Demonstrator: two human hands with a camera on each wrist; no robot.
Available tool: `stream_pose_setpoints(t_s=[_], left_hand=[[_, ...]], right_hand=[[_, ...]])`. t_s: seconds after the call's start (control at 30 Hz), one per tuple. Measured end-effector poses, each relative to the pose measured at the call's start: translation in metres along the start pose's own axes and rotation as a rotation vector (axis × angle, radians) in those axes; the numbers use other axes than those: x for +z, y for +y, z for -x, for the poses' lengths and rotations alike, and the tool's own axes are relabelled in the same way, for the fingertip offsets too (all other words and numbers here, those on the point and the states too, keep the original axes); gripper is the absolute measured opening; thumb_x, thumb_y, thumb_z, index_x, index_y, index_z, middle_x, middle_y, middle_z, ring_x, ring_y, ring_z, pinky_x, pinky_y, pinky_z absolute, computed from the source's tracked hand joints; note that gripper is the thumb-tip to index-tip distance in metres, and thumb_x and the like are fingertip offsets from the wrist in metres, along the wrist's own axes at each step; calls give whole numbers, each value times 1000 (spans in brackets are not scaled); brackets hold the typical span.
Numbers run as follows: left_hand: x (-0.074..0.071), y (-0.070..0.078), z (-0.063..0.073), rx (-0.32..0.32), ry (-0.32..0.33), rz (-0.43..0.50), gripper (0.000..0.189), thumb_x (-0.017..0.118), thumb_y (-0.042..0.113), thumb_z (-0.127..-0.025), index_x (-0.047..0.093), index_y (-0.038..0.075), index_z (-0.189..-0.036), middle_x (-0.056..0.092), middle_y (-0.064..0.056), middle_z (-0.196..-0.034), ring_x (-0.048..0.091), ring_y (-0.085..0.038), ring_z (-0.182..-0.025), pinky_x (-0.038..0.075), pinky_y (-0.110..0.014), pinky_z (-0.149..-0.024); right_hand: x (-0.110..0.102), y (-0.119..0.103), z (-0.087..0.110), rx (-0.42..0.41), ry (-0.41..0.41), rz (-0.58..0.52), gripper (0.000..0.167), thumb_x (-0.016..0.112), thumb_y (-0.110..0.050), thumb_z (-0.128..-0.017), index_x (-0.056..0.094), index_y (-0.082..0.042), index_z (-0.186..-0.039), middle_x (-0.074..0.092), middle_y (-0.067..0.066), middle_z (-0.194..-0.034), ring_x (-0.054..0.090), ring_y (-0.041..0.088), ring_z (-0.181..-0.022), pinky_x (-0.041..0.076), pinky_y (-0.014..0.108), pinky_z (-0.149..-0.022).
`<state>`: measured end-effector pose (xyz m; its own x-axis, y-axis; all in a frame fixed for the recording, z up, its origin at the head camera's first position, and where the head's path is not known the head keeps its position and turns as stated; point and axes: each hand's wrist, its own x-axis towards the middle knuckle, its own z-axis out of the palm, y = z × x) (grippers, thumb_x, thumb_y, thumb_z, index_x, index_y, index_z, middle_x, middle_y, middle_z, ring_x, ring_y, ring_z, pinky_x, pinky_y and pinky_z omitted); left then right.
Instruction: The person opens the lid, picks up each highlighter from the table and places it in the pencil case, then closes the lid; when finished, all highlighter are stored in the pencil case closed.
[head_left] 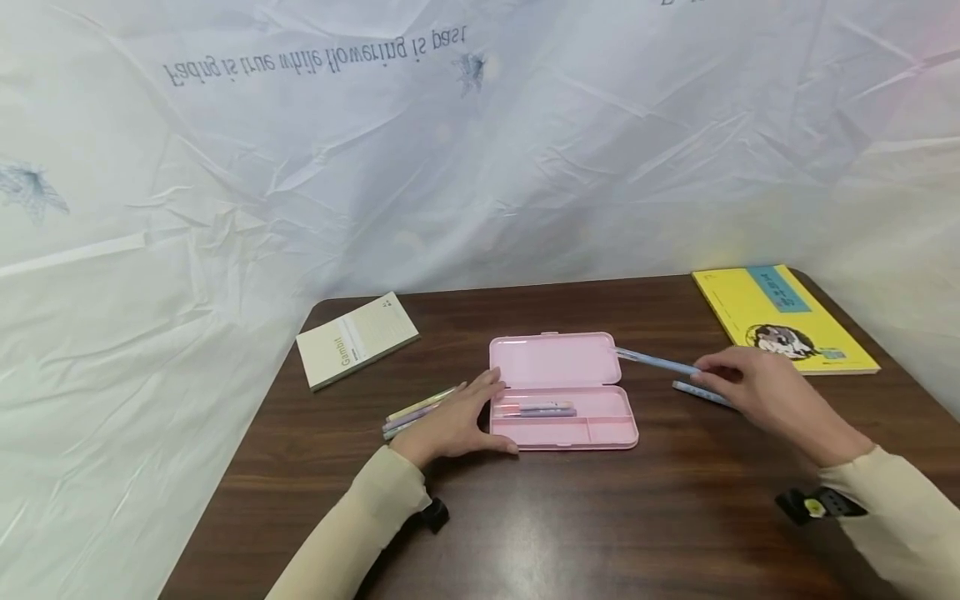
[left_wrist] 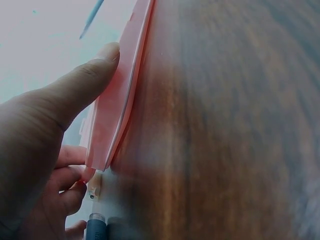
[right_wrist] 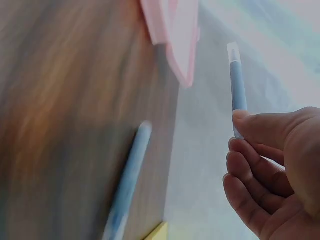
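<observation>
A pink pencil case (head_left: 553,362) lies with its lid swung back, and a few pens (head_left: 536,409) rest in its long upper compartment. My left hand (head_left: 450,427) holds the case's left end, thumb along the front wall (left_wrist: 116,95) and fingers around the end. To the right of the case, my right hand (head_left: 757,387) pinches a light blue pen (head_left: 656,361) between thumb and fingers. Its clear tip (right_wrist: 233,52) points left, close to the lid's right edge in the head view. Another blue pen (head_left: 701,393) lies on the table below that hand.
Several pastel pens (head_left: 420,407) lie together left of the case, partly behind the left hand. A cream Gambit notepad (head_left: 358,340) lies at the back left of the dark wooden table (head_left: 540,525). At the back right is a yellow book (head_left: 780,321). White sheeting hangs behind.
</observation>
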<state>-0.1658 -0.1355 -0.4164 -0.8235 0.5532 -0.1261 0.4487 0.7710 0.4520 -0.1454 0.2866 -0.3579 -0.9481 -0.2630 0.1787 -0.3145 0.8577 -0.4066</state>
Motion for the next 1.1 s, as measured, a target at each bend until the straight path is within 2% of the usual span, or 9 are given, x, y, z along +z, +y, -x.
stream_pose_setpoints(t_s=[0.37, 0.7, 1.1], left_hand=[[0, -1, 1, -4, 4, 0, 107, 69, 75, -75, 32, 19, -157, 11, 4, -167, 11, -11, -152, 12, -43, -124], [0, -1, 0, 1, 6, -5, 107, 68, 76, -75, 31, 19, -157, 11, 5, -167, 11, -10, -152, 12, -42, -124], [0, 1, 1, -12, 5, 14, 107, 71, 74, -74, 33, 19, -157, 11, 6, -167, 8, -9, -153, 11, -42, -124]], right_hand=[[22, -43, -34, -111, 21, -45, 12, 76, -18, -90, 76, -10, -99, 67, -3, -83, 54, 15, -72, 47, 30, -61], [54, -66, -48, -175, -66, -112, 13, 77, -12, -87, 77, -9, -100, 72, 0, -92, 58, 13, -76, 54, 31, -68], [88, -78, -56, -216, -168, -158, 14, 79, -16, -86, 78, -10, -99, 72, -3, -93, 60, 12, -81, 57, 35, -77]])
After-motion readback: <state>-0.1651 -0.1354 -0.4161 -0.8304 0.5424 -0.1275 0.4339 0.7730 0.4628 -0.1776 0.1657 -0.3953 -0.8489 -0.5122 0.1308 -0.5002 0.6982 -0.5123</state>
